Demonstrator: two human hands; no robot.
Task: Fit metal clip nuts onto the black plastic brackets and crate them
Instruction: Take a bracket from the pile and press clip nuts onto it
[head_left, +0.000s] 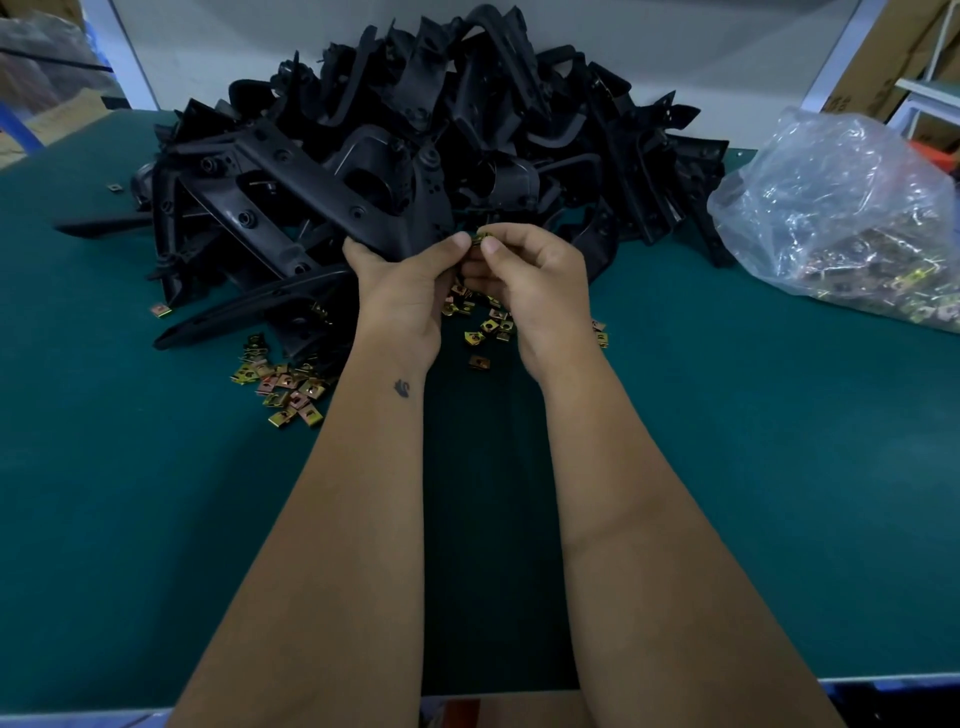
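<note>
The fingers of both hands meet on one small brass-coloured clip nut (480, 239), pinched between the left thumb tip and the right thumb and forefinger. The left hand (402, 283) also has its fingers curled round the near end of a black plastic bracket (332, 208), which runs up and away to the left from the fingers. The right hand (530, 280) has its other fingers curled in under the nut; what they touch is hidden.

Just below and behind the fingers, loose clip nuts (488, 325) lie scattered on the green bench (727, 441). A second cluster of nuts (283, 382) sits nearer the person, to the left of the left wrist. Single nuts lie further left: one (161, 310) by the bracket ends, one (114, 187) well away near the far left.

Beyond the fingers rises a big heap of black brackets (457, 119), tangled together and reaching to the white back wall. Well to the right of the fingers, a clear plastic bag (841, 208) holds many more nuts. Cardboard boxes (893, 57) stand behind it, off the bench.
</note>
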